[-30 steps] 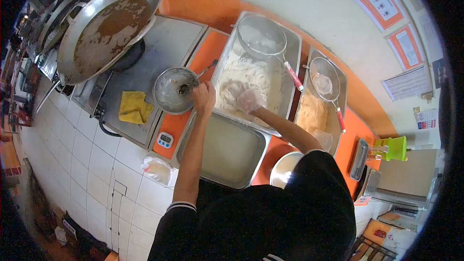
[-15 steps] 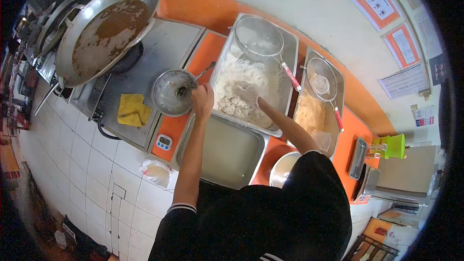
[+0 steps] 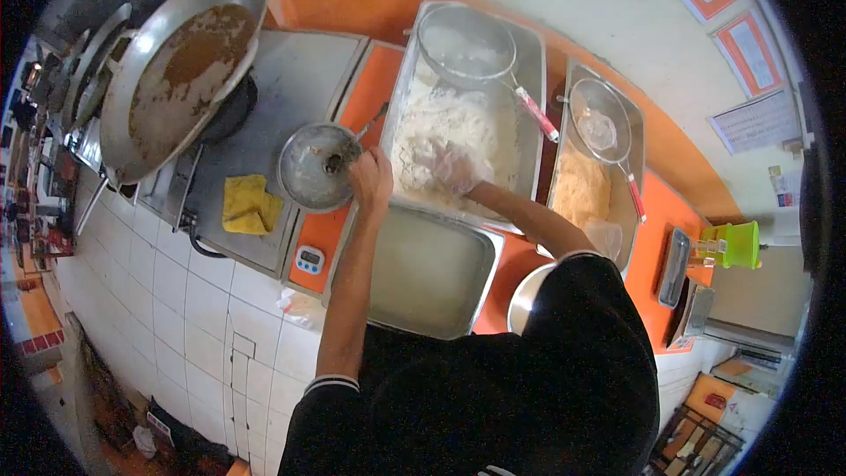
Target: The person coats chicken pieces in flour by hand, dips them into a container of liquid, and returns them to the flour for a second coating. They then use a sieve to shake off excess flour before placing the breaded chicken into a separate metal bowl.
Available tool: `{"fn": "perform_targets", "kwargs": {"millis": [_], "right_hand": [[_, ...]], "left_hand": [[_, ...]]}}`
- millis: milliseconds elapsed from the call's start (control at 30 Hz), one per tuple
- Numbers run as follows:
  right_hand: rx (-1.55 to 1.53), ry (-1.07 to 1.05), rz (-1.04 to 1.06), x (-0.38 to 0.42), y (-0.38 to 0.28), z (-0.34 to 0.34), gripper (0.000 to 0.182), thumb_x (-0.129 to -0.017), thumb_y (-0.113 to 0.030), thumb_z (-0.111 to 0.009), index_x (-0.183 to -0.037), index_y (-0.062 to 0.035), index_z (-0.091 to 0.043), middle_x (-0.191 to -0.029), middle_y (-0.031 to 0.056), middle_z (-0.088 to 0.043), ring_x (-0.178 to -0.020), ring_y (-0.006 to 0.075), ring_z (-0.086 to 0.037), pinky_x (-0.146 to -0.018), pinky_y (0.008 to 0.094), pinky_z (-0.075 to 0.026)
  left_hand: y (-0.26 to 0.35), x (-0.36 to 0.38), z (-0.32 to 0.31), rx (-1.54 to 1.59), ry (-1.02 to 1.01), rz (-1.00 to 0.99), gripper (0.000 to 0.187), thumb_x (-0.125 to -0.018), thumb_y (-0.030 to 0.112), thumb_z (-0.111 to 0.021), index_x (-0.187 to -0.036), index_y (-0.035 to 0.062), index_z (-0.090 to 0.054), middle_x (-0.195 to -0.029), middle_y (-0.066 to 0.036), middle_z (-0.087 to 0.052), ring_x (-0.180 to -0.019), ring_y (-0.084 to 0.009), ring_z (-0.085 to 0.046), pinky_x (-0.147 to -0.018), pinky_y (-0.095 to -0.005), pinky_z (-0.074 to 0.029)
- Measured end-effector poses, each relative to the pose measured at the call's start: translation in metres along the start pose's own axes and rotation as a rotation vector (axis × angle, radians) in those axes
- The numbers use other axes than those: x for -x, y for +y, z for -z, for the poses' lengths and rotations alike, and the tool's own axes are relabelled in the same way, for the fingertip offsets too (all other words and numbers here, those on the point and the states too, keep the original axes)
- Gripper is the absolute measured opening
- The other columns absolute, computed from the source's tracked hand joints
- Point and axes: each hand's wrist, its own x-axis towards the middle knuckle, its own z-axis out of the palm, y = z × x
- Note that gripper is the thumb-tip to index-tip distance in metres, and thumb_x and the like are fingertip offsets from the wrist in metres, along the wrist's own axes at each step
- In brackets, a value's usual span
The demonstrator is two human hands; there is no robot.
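My left hand (image 3: 370, 178) is closed on the right rim of a round metal bowl (image 3: 300, 178), beside a utensil handle (image 3: 374, 121) that slants up and out of it. The bowl has pale residue and a small dark patch inside. My right hand (image 3: 458, 167), in a thin clear glove dusted white, is down in a steel tray (image 3: 530, 123) of white flour (image 3: 445, 119). Its fingers look curled at the flour's near left part; what they hold is hidden. A wire sieve (image 3: 467, 44) with a red handle rests across the tray's far end.
A pan of cloudy liquid (image 3: 423, 273) lies nearest my body. At right, a second tray holds orange-tan crumbs (image 3: 582, 189) and a smaller sieve (image 3: 601, 119). A big wok of brown oil (image 3: 189, 62), a yellow cloth (image 3: 249, 204) and a timer (image 3: 309, 259) are at left.
My right hand has moved left within the flour tray, and its fingers have gone from spread to more curled. My left hand stays at the bowl. The view has shifted slightly.
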Motion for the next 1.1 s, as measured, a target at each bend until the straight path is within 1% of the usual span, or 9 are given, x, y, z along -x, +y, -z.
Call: {"fn": "perform_targets", "kwargs": {"millis": [200,267,400,567,667,800,900,1000,1100], "right_hand": [[-0.169,0.243,0.360,0.005,-0.011,0.084,0.048,-0.088,-0.040,-0.045,-0.132,-0.0199,-0.043,-0.128,0.0128,-0.048,-0.097,0.0284,-0.060,-0.086,0.0394,-0.048],[-0.823,0.093,-0.032,-0.018,0.032,0.032,0.056,-0.085,-0.051,-0.044,-0.130,-0.0173,-0.045,-0.128,0.0117,-0.049,-0.102,0.0275,-0.057,-0.090,0.0402,-0.045],[-0.047,0.126,-0.054,-0.031,0.004,0.038,0.066,-0.080,-0.064,-0.040,-0.128,-0.0189,-0.048,-0.130,0.0142,-0.047,-0.109,0.0304,-0.053,-0.094,0.0422,-0.041],[0.082,-0.156,0.056,-0.002,-0.040,0.061,0.062,-0.080,-0.063,-0.040,-0.132,-0.0289,-0.043,-0.141,0.0170,-0.032,-0.125,0.0304,-0.036,-0.101,0.0358,-0.030],[-1.110,-0.136,-0.067,-0.015,-0.012,-0.006,0.056,-0.080,-0.056,-0.046,-0.130,-0.0302,-0.045,-0.140,0.0175,-0.034,-0.121,0.0288,-0.039,-0.098,0.0366,-0.033],[-0.003,-0.347,-0.196,-0.024,-0.058,0.081,0.048,-0.084,-0.038,-0.052,-0.128,-0.0183,-0.048,-0.135,0.0185,-0.039,-0.101,0.0267,-0.057,-0.084,0.0389,-0.046],[-0.058,-0.322,-0.198,-0.030,-0.050,0.096,0.049,-0.083,-0.033,-0.056,-0.127,-0.0147,-0.050,-0.118,0.0211,-0.053,-0.082,0.0265,-0.062,-0.062,0.0374,-0.051],[-1.223,-0.040,-0.214,-0.021,-0.005,0.072,0.044,-0.083,-0.030,-0.058,-0.123,-0.0113,-0.052,-0.107,0.0169,-0.059,-0.081,0.0242,-0.062,-0.063,0.0368,-0.052],[-0.891,0.243,0.270,-0.013,0.082,0.026,0.040,-0.086,-0.026,-0.056,-0.122,-0.0087,-0.051,-0.107,0.0112,-0.060,-0.083,0.0218,-0.061,-0.066,0.0357,-0.053]], "left_hand": [[0.011,-0.002,0.009,0.005,-0.029,0.086,0.044,-0.088,0.024,-0.042,-0.066,-0.0103,-0.060,-0.065,-0.031,-0.056,-0.062,-0.0448,-0.059,-0.059,-0.0508,-0.046],[0.005,-0.001,0.006,-0.006,-0.046,0.073,0.044,-0.088,0.024,-0.042,-0.066,-0.0100,-0.061,-0.065,-0.031,-0.056,-0.063,-0.0447,-0.059,-0.060,-0.0505,-0.046],[0.012,-0.001,0.010,0.029,-0.041,0.079,0.044,-0.088,0.024,-0.042,-0.067,-0.0097,-0.061,-0.066,-0.031,-0.057,-0.065,-0.0448,-0.059,-0.061,-0.0503,-0.047],[0.002,-0.002,0.002,0.036,-0.073,0.093,0.045,-0.087,0.025,-0.041,-0.067,-0.0096,-0.061,-0.067,-0.032,-0.057,-0.065,-0.0450,-0.059,-0.062,-0.0498,-0.047],[0.005,-0.004,0.005,0.025,-0.062,0.100,0.045,-0.087,0.025,-0.041,-0.068,-0.0096,-0.061,-0.068,-0.032,-0.057,-0.066,-0.0452,-0.060,-0.063,-0.0496,-0.047],[0.013,-0.002,0.014,0.009,-0.111,0.146,0.044,-0.087,0.025,-0.041,-0.068,-0.0098,-0.061,-0.069,-0.032,-0.057,-0.067,-0.0456,-0.060,-0.064,-0.0496,-0.047],[0.010,-0.003,0.012,0.009,-0.084,0.112,0.045,-0.088,0.026,-0.040,-0.069,-0.0098,-0.061,-0.069,-0.032,-0.058,-0.068,-0.0464,-0.059,-0.065,-0.0497,-0.047],[0.006,-0.001,0.013,0.062,-0.081,0.102,0.047,-0.088,0.028,-0.040,-0.070,-0.0094,-0.062,-0.070,-0.032,-0.058,-0.071,-0.0465,-0.059,-0.068,-0.0503,-0.047],[0.003,-0.003,0.007,0.019,-0.074,0.111,0.047,-0.089,0.029,-0.039,-0.070,-0.0086,-0.062,-0.071,-0.032,-0.058,-0.074,-0.0457,-0.060,-0.071,-0.0515,-0.047]]}}
